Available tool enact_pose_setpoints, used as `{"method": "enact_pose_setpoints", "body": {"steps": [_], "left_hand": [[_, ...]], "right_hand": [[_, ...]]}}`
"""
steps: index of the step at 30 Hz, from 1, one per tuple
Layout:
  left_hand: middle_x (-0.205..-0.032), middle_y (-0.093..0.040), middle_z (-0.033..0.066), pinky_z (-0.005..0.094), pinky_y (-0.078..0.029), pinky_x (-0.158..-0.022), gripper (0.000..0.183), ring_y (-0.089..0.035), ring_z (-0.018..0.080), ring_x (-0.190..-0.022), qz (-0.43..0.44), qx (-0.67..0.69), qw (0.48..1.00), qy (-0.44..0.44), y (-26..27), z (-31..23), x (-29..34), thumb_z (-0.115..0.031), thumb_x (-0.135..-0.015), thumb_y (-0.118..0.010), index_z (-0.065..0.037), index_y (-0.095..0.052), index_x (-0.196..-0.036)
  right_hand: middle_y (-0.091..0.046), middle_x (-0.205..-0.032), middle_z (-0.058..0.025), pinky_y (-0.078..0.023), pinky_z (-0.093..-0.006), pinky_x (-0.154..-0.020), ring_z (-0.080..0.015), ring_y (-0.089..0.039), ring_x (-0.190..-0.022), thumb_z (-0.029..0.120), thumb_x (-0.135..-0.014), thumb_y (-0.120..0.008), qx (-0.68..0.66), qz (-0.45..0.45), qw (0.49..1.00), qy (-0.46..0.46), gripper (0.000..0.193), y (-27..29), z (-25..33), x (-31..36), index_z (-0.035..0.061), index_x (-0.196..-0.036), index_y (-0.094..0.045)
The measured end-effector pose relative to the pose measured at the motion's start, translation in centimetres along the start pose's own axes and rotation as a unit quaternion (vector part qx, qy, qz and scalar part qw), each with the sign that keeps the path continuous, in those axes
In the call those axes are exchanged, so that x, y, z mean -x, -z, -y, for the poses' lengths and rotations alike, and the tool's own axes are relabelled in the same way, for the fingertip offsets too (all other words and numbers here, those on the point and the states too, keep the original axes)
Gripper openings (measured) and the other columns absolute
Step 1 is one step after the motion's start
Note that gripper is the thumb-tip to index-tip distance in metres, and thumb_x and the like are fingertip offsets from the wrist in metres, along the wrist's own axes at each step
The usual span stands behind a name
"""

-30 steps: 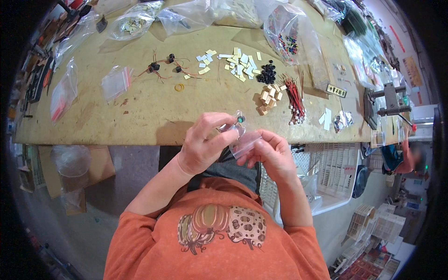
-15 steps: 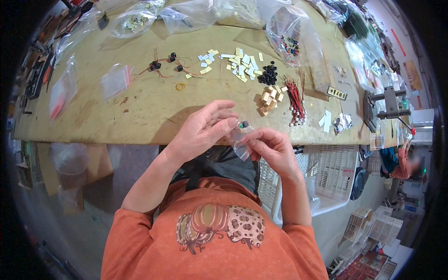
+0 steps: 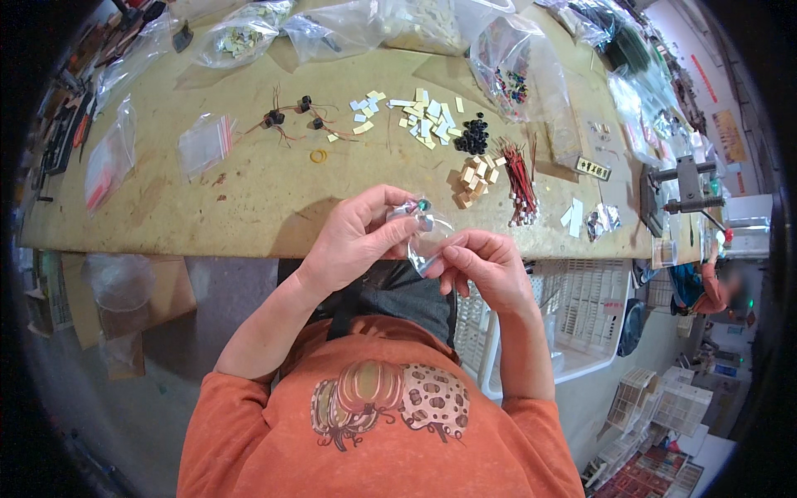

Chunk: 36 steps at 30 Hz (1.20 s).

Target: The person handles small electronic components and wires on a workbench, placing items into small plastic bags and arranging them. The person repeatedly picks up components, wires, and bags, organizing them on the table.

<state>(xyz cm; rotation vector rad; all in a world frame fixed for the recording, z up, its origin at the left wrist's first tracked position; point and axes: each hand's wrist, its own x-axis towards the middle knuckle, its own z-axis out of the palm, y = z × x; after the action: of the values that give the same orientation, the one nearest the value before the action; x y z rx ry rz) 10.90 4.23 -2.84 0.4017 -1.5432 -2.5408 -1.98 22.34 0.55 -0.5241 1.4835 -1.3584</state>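
Small clear bag [image 3: 429,242] is between my two hands, just above the near edge of the table [image 3: 191,228]. My left hand [image 3: 349,239] pinches its far left part between thumb and fingers, and my right hand [image 3: 486,264] nips its right side between thumb and forefinger, the other fingers curled under. My left fingertips are partly lost behind the plastic, so I cannot tell exactly how they lie. A green and dark part [image 3: 423,205] shows by those fingertips; glare and blur leave its shape unclear, and I cannot tell whether it sits inside the plastic. The bag's near end is hard to make out against my dark trousers [image 3: 390,300]. Farther right lie wooden blocks [image 3: 475,180] and red wires [image 3: 520,187], strands overlapping too much to count. Beyond the blocks, black round parts [image 3: 471,135] crowd together, some hiding others. At the far side, plastic bags [image 3: 332,31] blur their contents. Near right, below the table, my forearm covers some of a white crate [image 3: 594,311].
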Motion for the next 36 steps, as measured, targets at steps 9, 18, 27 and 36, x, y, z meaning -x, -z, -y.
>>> {"method": "enact_pose_setpoints", "body": {"steps": [9,18,27,36], "left_hand": [[-0.084,-0.063,0.0059,0.0255,-0.05,-0.06,0.027,-0.061,0.0118,-0.067,-0.084,-0.382,0.879,-0.273,-0.6,0.2,0.7,-0.009,-0.079,-0.077,-0.004,-0.065,-0.103],[-0.084,-0.069,0.0035,0.0217,-0.053,-0.062,0.013,-0.065,0.0066,-0.071,-0.052,-0.252,0.958,-0.126,-1.3,-0.8,1.5,0.0,-0.083,-0.073,0.0,-0.069,-0.096],[-0.079,-0.068,0.0032,0.022,-0.052,-0.062,0.007,-0.064,0.0062,-0.071,-0.087,-0.266,0.954,-0.111,-0.9,-0.5,1.5,0.001,-0.085,-0.068,-0.001,-0.066,-0.092],[-0.07,-0.058,0.0078,0.0356,-0.049,-0.055,0.013,-0.061,0.0261,-0.064,-0.099,-0.509,0.781,-0.348,-1.3,-0.6,0.4,0.002,-0.08,-0.065,-0.008,-0.063,-0.088]], "right_hand": [[-0.07,-0.08,-0.0045,-0.044,-0.0178,-0.049,-0.0052,-0.059,-0.06,0.014,-0.096,-0.063,-0.018,-0.061,0.996,0.055,0.013,-1.4,-1.8,-1.1,0.0037,-0.089,-0.065],[-0.062,-0.069,0.0006,-0.044,-0.0181,-0.049,-0.0042,-0.057,-0.06,0.017,-0.095,-0.066,-0.036,-0.07,0.993,0.086,0.018,-3.2,-1.2,-1.4,0.0043,-0.084,-0.061],[-0.062,-0.072,0.0001,-0.047,-0.0203,-0.052,-0.006,-0.059,-0.06,0.014,-0.096,-0.063,-0.077,-0.048,0.99,0.111,0.016,-3.8,-2.4,-2.3,0.0032,-0.085,-0.06],[-0.063,-0.066,-0.0031,-0.048,-0.0214,-0.047,-0.0123,-0.064,-0.054,0.02,-0.098,-0.055,-0.136,-0.037,0.99,0.03,0.022,-3.5,-1.9,-2.6,0.004,-0.085,-0.061]]}}
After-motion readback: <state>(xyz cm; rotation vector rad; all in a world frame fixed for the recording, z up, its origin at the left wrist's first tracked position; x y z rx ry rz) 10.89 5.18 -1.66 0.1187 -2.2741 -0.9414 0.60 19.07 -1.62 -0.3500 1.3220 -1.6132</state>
